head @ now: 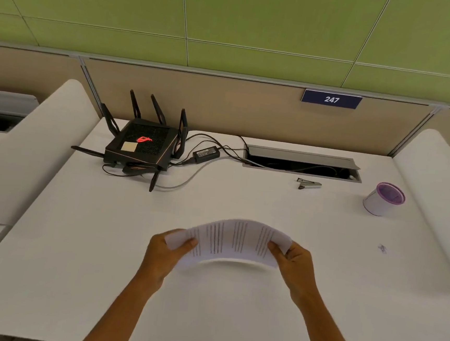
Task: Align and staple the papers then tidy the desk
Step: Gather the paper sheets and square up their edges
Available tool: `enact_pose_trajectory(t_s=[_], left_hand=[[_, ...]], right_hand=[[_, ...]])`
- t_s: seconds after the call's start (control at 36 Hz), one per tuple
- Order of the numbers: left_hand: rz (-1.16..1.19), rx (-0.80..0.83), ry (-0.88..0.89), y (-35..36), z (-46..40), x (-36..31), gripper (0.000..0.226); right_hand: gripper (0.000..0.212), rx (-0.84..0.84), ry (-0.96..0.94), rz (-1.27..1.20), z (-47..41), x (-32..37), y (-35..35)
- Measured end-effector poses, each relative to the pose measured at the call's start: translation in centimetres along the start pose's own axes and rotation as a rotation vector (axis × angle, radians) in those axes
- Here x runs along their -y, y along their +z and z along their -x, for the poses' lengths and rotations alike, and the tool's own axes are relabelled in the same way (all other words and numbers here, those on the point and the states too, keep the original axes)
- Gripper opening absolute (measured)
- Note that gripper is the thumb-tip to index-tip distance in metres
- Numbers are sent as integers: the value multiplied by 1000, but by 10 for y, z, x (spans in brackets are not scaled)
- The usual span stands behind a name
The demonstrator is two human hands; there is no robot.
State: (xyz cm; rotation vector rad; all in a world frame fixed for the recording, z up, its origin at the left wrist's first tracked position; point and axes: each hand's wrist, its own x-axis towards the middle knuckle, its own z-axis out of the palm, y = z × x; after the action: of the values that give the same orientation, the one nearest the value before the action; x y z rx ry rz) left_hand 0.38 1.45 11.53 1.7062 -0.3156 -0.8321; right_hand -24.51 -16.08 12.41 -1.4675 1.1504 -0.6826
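A stack of printed white papers [232,240] is held above the white desk [103,241], bowed upward in the middle. My left hand [166,252] grips its left edge, thumb on top. My right hand [295,266] grips the right edge the same way. A small grey stapler [309,184] lies on the desk farther back, to the right of centre, apart from both hands.
A black router [144,144] with antennas and a power brick [206,153] with cables sit at the back left. A cable tray opening [302,163] is at the back. A white cup with a purple rim [383,199] stands at the right. Padded dividers flank the desk.
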Motion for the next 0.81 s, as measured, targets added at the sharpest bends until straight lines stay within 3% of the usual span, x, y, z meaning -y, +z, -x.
enact_pose_trajectory(t_s=[0.19,0.42,0.56,0.64,0.75,0.81], left_hand=[[-27,-2,0,11,9,9,21],[-28,11,-45,11,12,16,20],[12,13,-68,6,14,19,20],[43,6,-34,-2,13,19,36],[13,-113,33,-9,13,19,79],[-14,-155,75,-7,17,16,84]], right_hand=[[10,-78,82,17,5,-14,4],[7,-32,138,23,3,-19,4],[7,3,81,17,-1,0,-3],[8,54,15,55,-8,18,-9],[2,159,-87,201,-18,43,-12],[4,211,-131,302,-24,52,-12]])
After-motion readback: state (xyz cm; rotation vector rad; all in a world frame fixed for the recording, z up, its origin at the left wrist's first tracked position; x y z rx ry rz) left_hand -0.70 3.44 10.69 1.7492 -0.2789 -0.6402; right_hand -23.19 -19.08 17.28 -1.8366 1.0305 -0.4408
